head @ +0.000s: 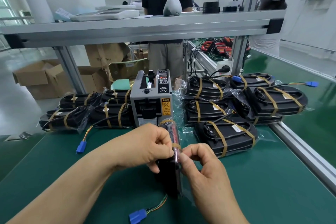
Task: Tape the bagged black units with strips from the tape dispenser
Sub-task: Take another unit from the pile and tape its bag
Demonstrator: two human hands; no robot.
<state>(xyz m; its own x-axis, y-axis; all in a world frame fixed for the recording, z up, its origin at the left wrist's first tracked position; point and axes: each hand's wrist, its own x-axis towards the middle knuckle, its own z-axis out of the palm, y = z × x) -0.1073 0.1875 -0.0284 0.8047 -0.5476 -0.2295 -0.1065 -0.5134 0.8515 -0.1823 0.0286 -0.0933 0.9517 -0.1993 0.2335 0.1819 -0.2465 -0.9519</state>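
Bagged black unit (166, 180) stands on its long edge on the green worktop (272, 196), near the front and between the two hands. A tan tape strip (176, 146) wraps over its upper edge, and a second band crosses its far end. Its wires trail to a blue connector (137, 215) lying on the worktop in front.

Just behind it stands the grey tape dispenser (151, 100), its outlet facing the person. Taped units lie stacked on both sides of it: a left stack (85, 112) and a larger right stack (236, 107), all banded with tan tape.

The left hand (149, 147) grips the bagged black unit, fingers curled at the top edge and thumb against its side. The right hand (203, 167) pinches the tape strip, thumb pressed to the bag. Both forearms reach in from below.
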